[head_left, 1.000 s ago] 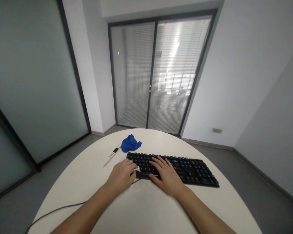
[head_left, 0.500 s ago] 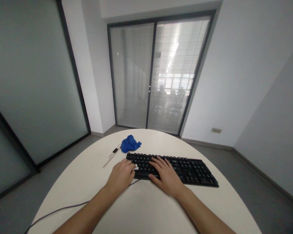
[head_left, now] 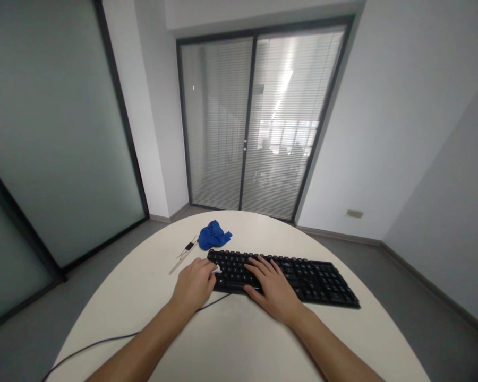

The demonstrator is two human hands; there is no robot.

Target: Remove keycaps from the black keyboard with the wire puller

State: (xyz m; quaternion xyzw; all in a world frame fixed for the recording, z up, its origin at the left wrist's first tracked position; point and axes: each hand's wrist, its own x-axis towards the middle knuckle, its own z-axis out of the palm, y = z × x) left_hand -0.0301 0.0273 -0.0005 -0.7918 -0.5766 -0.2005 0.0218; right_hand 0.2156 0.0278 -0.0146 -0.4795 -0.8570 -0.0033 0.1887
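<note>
A black keyboard point(head_left: 310, 278) lies on the round table, angled slightly with its number pad toward the right. At its left end, my left hand point(head_left: 194, 280) is closed around a small white piece point(head_left: 216, 270) that pokes out past the fingers onto the keys; it looks like folded tissue or cloth, mostly hidden. My right hand point(head_left: 271, 286) rests with spread fingers on the middle keys, its thumb by the front edge. Under my left wrist runs a black cable point(head_left: 103, 340).
Behind the keyboard's left end sits a crumpled blue cloth point(head_left: 213, 235). Beside it is a thin pale tool, perhaps tweezers point(head_left: 182, 259), near a small black piece point(head_left: 189, 246). The pale tabletop point(head_left: 231, 339) curves away on both sides. Glass doors point(head_left: 245, 122) stand beyond.
My left hand has slid a little left and toward the keyboard's edge with the white piece. My right hand stays on the keys. The view has shifted slightly.
</note>
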